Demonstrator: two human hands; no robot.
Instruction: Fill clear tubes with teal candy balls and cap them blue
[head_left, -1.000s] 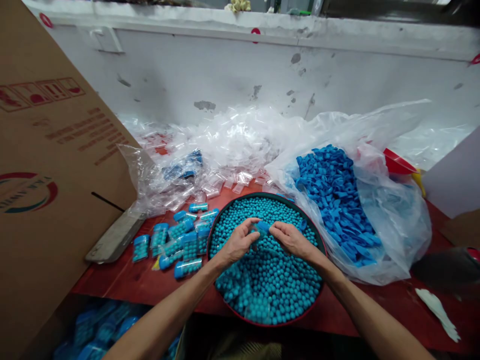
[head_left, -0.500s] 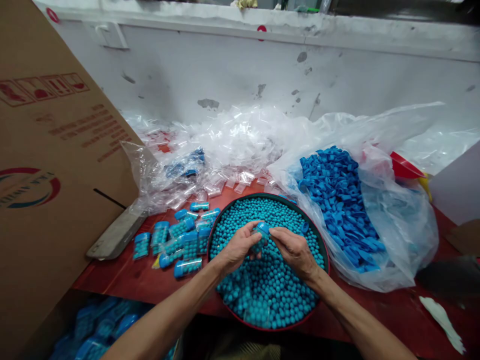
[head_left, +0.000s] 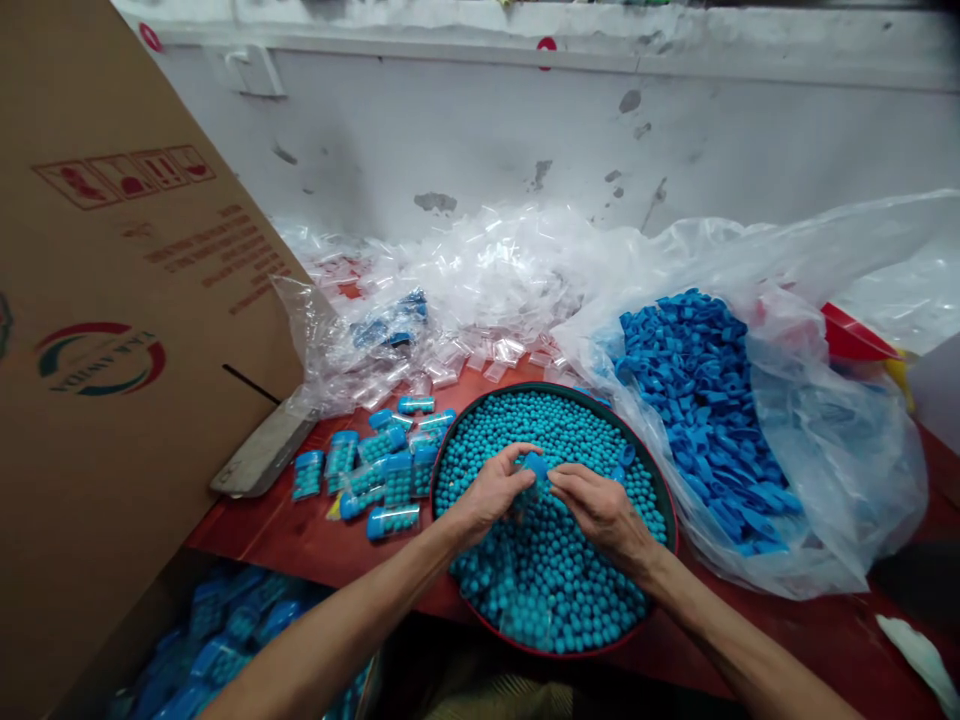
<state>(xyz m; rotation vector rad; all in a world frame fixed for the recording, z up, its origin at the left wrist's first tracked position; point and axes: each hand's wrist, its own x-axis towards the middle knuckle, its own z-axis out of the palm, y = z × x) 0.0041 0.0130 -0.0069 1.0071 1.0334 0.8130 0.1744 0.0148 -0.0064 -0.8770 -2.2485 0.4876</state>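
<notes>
Over the round tub [head_left: 670, 500] of small turquoise balls [head_left: 555, 590], my left hand [head_left: 493, 488] curls its thumb and fingers round a small clear bottle. The bottle's blue cap [head_left: 535, 466] faces up, while its body is blurred and mostly hidden by the fingers. My right hand [head_left: 600, 508] pinches at the right edge of this cap, thumb and fingertips together. A loose blue cap [head_left: 626, 455] lies on the balls near the tub's right rim. Low in the tub, clear empty-looking tubes [head_left: 536, 620] rest partly among the balls.
Several filled, capped bottles [head_left: 397, 478] lie left of the tub on the red table [head_left: 277, 535]. A plastic bag [head_left: 847, 500] of blue caps [head_left: 697, 400] is at right. Clear tubes [head_left: 510, 260] pile behind. A cardboard box [head_left: 150, 280] stands left; more bottles [head_left: 225, 630] sit below the table edge.
The whole view has shifted slightly, so things appear farther right. Both hands stay together at the bottle; its cap has turned or tilted a little between the fingers.
</notes>
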